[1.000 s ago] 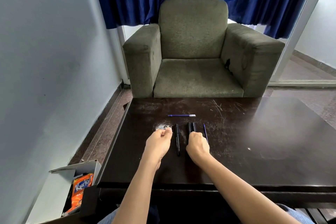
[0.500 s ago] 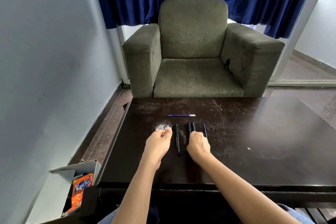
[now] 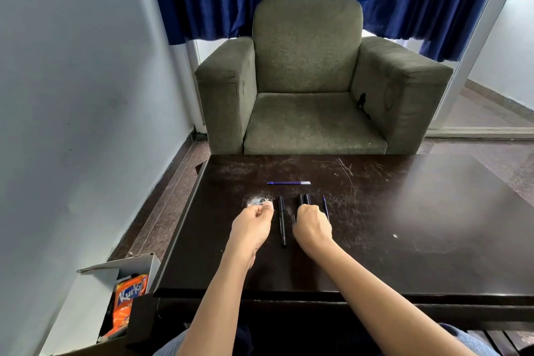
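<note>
Two hands sit low on the dark table (image 3: 433, 225), close but not touching, with a whole black pen (image 3: 282, 222) lying in the gap between them. The left hand (image 3: 254, 221) has its fingers curled and its thumb pressed to the forefinger, pinching a silvery bit (image 3: 257, 203) at the fingertips (too small from here to say what it is, a spring perhaps). The right hand (image 3: 312, 224) is curled down over a pair of black barrels (image 3: 304, 199), whose far ends poke out side by side past the knuckles. It looks to be gripping them, though the fingers themselves are hidden.

What the next move turns on, I'd say, is the blue refill (image 3: 325, 207). It lies just beside the right hand on its outer side, its long axis running away from the person much as the pens do. The right hand is plainly the nearer. The left would have to cross the black pen and the other hand to reach it. A second refill (image 3: 288, 183) lies crosswise farther out, well apart from both hands. Beyond the table stands a green armchair (image 3: 306, 66), and a box (image 3: 127, 266) holding an orange snack packet (image 3: 127, 306) sits on the floor at the left.
</note>
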### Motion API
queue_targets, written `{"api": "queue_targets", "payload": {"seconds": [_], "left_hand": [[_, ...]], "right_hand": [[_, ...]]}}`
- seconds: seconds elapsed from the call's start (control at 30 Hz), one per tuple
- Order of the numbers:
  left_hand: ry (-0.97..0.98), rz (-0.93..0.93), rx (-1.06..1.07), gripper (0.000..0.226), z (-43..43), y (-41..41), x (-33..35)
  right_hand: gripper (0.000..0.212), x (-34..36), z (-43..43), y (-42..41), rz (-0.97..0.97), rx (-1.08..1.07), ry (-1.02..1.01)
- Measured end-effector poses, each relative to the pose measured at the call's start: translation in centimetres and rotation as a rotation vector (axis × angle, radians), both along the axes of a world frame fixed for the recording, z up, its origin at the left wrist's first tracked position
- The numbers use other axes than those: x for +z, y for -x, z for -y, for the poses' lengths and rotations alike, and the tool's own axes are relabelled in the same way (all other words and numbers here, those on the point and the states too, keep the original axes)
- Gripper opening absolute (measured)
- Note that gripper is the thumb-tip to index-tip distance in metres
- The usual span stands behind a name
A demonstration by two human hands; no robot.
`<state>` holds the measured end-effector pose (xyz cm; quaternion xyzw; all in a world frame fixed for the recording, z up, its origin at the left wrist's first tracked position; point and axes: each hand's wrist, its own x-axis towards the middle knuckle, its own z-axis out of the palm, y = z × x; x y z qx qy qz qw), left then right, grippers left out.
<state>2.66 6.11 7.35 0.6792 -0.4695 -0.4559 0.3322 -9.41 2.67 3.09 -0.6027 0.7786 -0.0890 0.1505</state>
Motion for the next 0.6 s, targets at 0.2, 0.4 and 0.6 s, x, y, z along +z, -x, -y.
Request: {"api": "queue_targets", "payload": {"seconds": [0.2, 0.4, 0.6], "left_hand": [[0.001, 0.015, -0.005, 0.04, 0.0, -0.1, 0.0], [0.0, -0.009, 0.0, 0.039, 0.2, -0.1, -0.1], [-0.006, 0.02, 0.041, 0.047, 0.1, -0.2, 0.2]], "right_hand": [[0.032, -0.4, -0.9, -1.8, 0.086, 0.115, 0.002], [0.029, -1.7, -1.3, -1.8, 0.056, 0.143, -0.104], [0.02, -0.5, -1.3, -2.5, 0.37, 0.063, -0.048]]}}
